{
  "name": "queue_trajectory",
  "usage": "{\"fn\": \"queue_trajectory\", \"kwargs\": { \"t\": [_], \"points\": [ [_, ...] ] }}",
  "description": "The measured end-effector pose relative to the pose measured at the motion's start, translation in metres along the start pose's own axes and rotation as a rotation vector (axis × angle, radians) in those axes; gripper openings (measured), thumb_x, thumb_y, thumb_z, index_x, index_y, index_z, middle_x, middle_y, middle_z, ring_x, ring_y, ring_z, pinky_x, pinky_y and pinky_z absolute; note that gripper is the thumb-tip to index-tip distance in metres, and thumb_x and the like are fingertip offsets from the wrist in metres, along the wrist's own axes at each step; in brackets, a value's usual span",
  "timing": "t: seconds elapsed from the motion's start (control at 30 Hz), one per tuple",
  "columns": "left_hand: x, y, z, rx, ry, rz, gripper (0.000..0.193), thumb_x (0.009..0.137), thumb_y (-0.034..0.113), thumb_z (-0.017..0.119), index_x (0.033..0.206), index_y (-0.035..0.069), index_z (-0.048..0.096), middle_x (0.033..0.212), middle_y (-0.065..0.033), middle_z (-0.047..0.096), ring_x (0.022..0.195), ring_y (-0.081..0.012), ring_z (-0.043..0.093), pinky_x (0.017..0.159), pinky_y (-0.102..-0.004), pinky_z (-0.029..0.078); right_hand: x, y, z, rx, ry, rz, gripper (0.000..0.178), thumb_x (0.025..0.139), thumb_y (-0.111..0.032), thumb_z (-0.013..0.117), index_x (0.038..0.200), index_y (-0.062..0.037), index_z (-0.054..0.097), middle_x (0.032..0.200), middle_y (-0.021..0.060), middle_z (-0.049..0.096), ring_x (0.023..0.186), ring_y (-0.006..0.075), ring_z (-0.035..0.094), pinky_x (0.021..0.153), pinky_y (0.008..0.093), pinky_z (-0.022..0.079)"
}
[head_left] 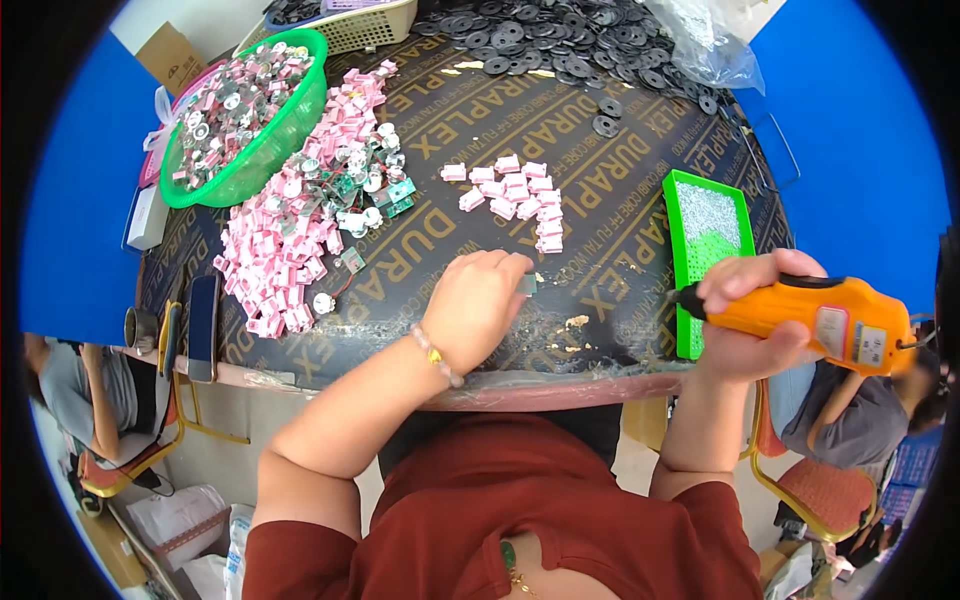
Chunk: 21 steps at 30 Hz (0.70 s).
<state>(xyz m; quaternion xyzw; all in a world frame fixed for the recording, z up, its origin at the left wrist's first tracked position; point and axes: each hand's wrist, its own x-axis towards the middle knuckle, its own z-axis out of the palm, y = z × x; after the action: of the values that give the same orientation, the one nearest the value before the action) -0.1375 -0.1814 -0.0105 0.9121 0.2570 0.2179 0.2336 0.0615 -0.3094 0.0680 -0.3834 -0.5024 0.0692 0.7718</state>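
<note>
My left hand [474, 305] rests low over the table near its front edge, with fingers bent and pinched together. A small greenish flat piece [528, 286], like a little circuit board, sticks out at its fingertips; the rest is hidden. My right hand [735, 352] is wrapped round an orange electric screwdriver [855, 322]. Its dark tip points left, over the near part of a green tray [684, 250] holding small silvery screws [707, 208]. Ahead of my left hand lies a loose group of small pink plastic housings [515, 188].
A heap of pink housings [290, 240] with boards and clear round parts spreads at left, beside a full green basket [313, 105]. Black discs [560, 40] cover the far edge, near a clear plastic bag [705, 45]. A phone-like dark object [203, 325] lies left. Other people sit at both sides.
</note>
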Motion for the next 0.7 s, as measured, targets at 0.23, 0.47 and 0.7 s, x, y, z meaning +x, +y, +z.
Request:
{"fn": "queue_trajectory", "kwargs": {
  "t": [0.23,0.47,0.7],
  "points": [
    [0.000,-0.016,-0.005,-0.226,-0.051,-0.046,0.022,0.071,0.006,0.071,0.093,0.004,0.066,0.085,-0.0109,0.062,0.080,-0.0289,0.060,0.073,-0.0365,0.048,-0.005,0.022,0.048,0.244,-0.131,0.267,0.062,0.080,-0.045,0.070,0.115,0.0007,0.046,0.073,0.0123,0.060,0.057,0.0165,0.056,0.054,0.0267,0.048],
    [0.002,-0.013,-0.008,-0.166,-0.036,0.024,0.022,0.069,0.006,0.071,0.091,0.005,0.067,0.087,-0.0102,0.062,0.083,-0.0291,0.059,0.076,-0.0370,0.046,-0.004,0.042,0.065,0.362,-0.250,0.324,0.051,0.083,-0.029,0.069,0.117,0.0010,0.045,0.079,0.0121,0.060,0.063,0.0136,0.056,0.059,0.0246,0.047],
    [0.003,-0.018,-0.007,-0.176,-0.064,0.033,0.022,0.068,0.005,0.071,0.090,0.004,0.068,0.086,-0.0108,0.062,0.085,-0.0306,0.059,0.077,-0.0382,0.046,-0.015,0.059,0.070,0.416,-0.256,0.339,0.048,0.084,-0.023,0.067,0.119,0.0011,0.044,0.081,0.0125,0.060,0.067,0.0139,0.056,0.062,0.0253,0.047]
  ]
}}
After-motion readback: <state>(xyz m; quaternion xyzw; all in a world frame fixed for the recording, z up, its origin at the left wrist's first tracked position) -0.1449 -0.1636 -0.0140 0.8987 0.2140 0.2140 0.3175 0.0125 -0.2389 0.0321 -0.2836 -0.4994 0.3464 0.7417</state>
